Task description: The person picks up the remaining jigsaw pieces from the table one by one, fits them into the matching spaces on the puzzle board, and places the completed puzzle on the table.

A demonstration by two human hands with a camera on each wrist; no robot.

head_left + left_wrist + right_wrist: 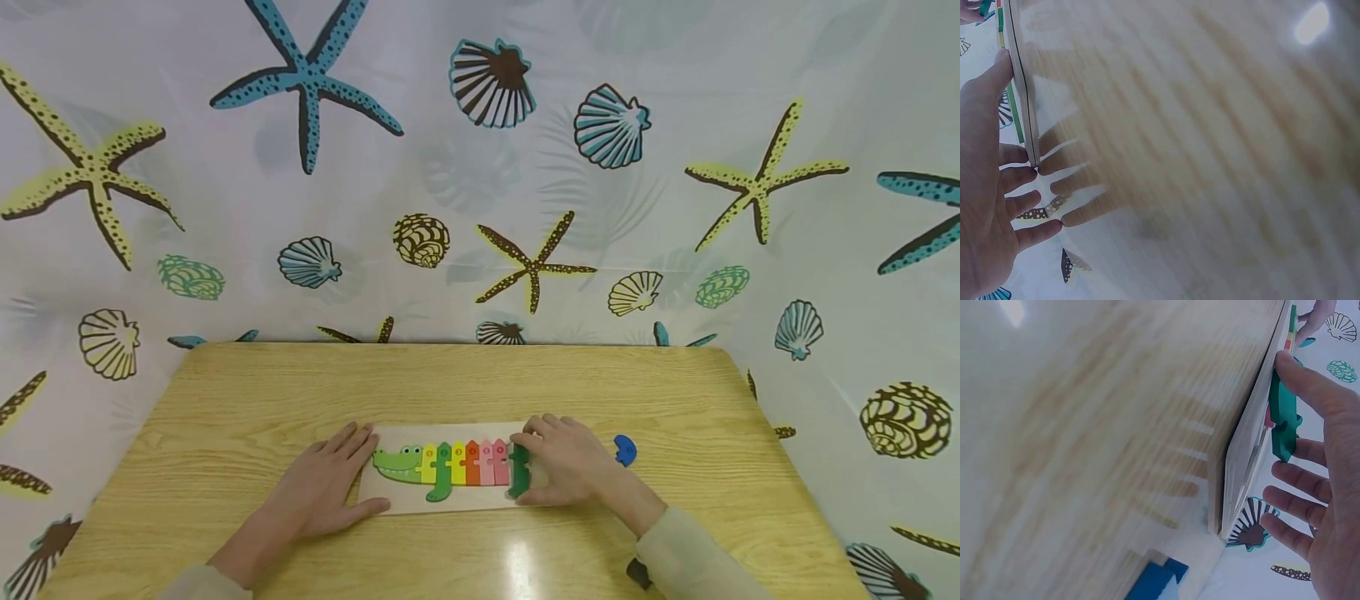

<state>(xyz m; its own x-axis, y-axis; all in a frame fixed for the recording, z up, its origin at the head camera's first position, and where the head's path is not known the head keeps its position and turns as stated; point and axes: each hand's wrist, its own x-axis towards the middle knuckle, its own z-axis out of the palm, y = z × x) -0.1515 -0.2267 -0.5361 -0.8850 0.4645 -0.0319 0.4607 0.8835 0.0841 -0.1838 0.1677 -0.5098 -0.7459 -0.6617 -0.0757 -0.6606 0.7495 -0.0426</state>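
White fabric backdrop (660,50) printed with starfish and shells: stands at the far, left and right sides. Rectangular wood-grain desk (300,383): extends in front of it. Thin, pale rectangular wooden board (480,498): lies flat on the desk. Left hand (326,483): fingers extended, thumb spread wide, resting along the left edge of the board. Right hand (566,462): narrowed, pinching a dark green puzzle piece with a leg (520,471) between thumb and index finger at the board's right part; seating cannot be determined. Light green crocodile-head piece (397,465): left end of the row of yellow, green, red and pink interlocking pieces (472,462). Curved blue piece (625,450): on the desk, right of the board.
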